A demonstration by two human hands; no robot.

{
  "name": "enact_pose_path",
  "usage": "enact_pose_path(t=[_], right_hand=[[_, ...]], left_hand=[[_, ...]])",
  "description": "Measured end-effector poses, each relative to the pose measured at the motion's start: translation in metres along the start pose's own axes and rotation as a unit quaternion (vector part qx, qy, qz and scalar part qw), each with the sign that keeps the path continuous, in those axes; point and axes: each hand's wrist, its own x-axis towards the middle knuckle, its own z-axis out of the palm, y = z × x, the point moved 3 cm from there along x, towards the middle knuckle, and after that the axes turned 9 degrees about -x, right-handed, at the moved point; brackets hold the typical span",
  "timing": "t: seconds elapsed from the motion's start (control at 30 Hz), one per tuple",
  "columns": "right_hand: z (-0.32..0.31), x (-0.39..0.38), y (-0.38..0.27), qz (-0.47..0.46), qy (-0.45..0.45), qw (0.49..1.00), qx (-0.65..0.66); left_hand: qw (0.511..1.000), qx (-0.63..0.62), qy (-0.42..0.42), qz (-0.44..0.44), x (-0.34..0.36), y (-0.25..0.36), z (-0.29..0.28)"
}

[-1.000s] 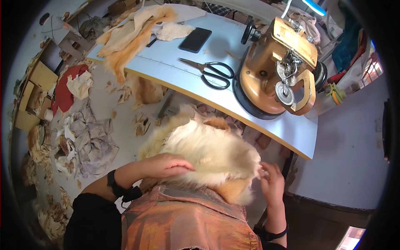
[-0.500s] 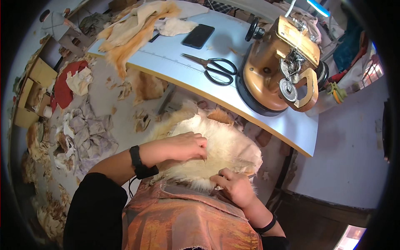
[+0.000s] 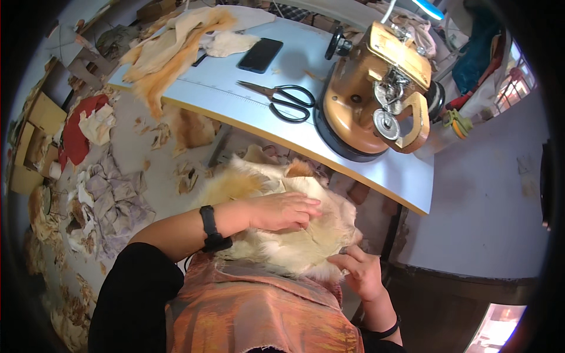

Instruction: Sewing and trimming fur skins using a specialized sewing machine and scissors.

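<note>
the left hand [image 3: 282,210] lies flat, fingers spread, on top of a cream and tan fur pelt [image 3: 294,235] resting in the person's lap, below the table [image 3: 235,100] edge. the right hand [image 3: 360,272] has its grip pinched narrow on the pelt's lower right edge (fingertips half buried in fur). on the table sit black-handled scissors [image 3: 282,100], a dark phone [image 3: 260,55] and a tan sewing machine [image 3: 376,88]. fur scraps [image 3: 106,200] litter the floor.
</note>
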Motion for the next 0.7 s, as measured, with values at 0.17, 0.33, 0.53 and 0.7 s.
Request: enact_pose_path(t=[0.17,0.33,0.53,0.7], right_hand=[[-0.012,-0.007,0.009,0.093,-0.032,0.993,-0.064],[0.017,0.012,-0.009,0.264,0.031,0.964,0.028],[0.052,0.012,0.001,0.207,0.007,0.978,-0.026],[0.022,0.02,0.002,0.191,0.032,0.981,0.027]], left_hand=[[0.998,0.016,-0.044,-0.045,0.013,-0.019,0.028],[0.997,0.013,-0.04,-0.072,0.022,-0.011,0.025],[0.99,0.004,0.01,-0.144,0.026,-0.008,-0.003],[0.982,0.12,0.009,-0.142,-0.01,-0.046,-0.007]])
